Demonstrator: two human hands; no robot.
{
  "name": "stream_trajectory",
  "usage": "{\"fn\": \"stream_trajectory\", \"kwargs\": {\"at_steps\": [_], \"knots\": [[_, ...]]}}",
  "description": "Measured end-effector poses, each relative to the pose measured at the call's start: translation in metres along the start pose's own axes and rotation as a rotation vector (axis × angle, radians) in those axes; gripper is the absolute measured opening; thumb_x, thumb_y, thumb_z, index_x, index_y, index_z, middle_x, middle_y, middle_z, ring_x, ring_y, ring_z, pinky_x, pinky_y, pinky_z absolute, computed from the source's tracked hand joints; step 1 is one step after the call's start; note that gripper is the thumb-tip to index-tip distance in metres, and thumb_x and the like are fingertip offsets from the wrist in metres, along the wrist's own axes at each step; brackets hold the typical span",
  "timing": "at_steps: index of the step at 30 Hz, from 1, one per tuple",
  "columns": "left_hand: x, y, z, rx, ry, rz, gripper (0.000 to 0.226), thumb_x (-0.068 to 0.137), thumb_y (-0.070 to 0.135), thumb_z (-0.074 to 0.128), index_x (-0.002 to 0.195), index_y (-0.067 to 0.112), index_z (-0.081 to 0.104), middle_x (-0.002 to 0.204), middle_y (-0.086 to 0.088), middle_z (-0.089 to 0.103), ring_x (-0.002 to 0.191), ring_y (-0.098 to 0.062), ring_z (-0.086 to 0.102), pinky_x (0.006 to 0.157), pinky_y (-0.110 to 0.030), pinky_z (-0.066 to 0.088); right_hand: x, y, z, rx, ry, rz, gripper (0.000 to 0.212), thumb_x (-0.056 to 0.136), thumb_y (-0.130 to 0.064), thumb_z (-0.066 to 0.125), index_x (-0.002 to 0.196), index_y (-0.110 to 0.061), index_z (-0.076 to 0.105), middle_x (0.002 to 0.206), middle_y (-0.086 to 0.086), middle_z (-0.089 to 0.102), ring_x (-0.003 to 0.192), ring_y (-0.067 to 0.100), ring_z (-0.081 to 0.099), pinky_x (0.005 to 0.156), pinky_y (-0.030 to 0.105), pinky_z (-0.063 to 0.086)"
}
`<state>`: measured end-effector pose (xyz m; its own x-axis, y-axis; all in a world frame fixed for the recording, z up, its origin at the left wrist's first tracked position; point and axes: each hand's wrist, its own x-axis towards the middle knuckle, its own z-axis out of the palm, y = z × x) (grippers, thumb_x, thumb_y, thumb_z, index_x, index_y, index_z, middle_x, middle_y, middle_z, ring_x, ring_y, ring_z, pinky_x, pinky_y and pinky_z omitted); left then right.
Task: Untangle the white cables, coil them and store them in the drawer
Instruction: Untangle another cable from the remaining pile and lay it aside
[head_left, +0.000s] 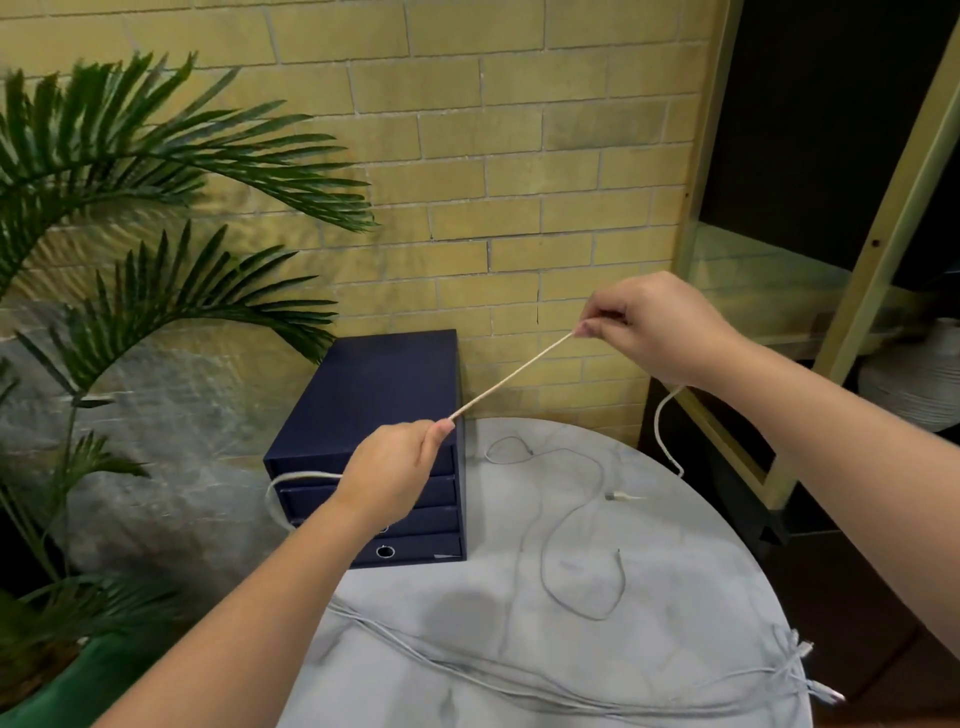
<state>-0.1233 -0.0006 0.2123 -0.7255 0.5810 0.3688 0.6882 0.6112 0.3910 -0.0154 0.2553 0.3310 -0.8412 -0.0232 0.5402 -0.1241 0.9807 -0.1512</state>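
Barely started here: my left hand (389, 467) and right hand (660, 327) each pinch one white cable (511, 376), pulled taut above the table (675, 571). Nothing's coiled, the other cables (571, 525) sprawl loose on it (a bunch along the near edge), and the drawer unit (374, 395) at far left looks shut.

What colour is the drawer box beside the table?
Dark navy blue, the drawer box; seen best in the head view.

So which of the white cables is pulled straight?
The white cable pinched between the left hand and right hand, stretched taut in the air; the other cables lie slack on the round grey table.
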Motion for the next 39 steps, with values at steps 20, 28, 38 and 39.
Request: {"fn": "stream_trajectory", "kwargs": {"at_steps": [20, 28, 38, 39], "knots": [[-0.06, -0.097, 0.01, 0.401, -0.022, -0.03, 0.044, 0.095, 0.05, 0.017, 0.07, 0.023, 0.04, 0.061, 0.008, 0.044, 0.062, -0.026, 0.057, 0.053, -0.033, 0.033, -0.012, 0.054, 0.037, -0.086, -0.1, 0.231, 0.018, 0.093, -0.035, 0.054, 0.085, -0.023, 0.064, 0.07, -0.007, 0.058, 0.07, 0.017, 0.054, 0.062, 0.036, 0.05], [-0.106, -0.169, 0.005, 0.582, -0.067, -0.136, 0.042, 0.098, 0.045, 0.038, 0.069, 0.021, 0.057, 0.06, 0.002, 0.061, 0.053, -0.024, 0.06, 0.046, -0.035, 0.047, -0.023, 0.074, 0.041, -0.073, -0.087, 0.33, 0.018, 0.095, -0.031, 0.051, 0.091, -0.02, 0.065, 0.074, -0.011, 0.057, 0.076, 0.018, 0.056, 0.066, 0.037, 0.053], [-0.108, -0.168, 0.008, 0.514, 0.066, -0.137, 0.058, 0.101, 0.051, 0.016, 0.068, 0.026, 0.057, 0.062, 0.007, 0.059, 0.058, -0.019, 0.058, 0.048, -0.029, 0.043, -0.019, 0.078, 0.045, -0.081, -0.049, 0.358, 0.021, 0.095, -0.033, 0.048, 0.092, -0.02, 0.064, 0.083, 0.004, 0.064, 0.078, 0.025, 0.057, 0.068, 0.045, 0.054], [-0.109, -0.17, 0.009, 0.489, 0.058, -0.205, 0.057, 0.098, 0.054, 0.016, 0.067, 0.027, 0.055, 0.063, 0.007, 0.058, 0.058, -0.016, 0.057, 0.048, -0.03, 0.042, -0.02, 0.079, 0.044, -0.071, -0.043, 0.366, 0.021, 0.095, -0.033, 0.049, 0.092, -0.019, 0.064, 0.081, 0.004, 0.063, 0.076, 0.025, 0.057, 0.067, 0.043, 0.053]]}}
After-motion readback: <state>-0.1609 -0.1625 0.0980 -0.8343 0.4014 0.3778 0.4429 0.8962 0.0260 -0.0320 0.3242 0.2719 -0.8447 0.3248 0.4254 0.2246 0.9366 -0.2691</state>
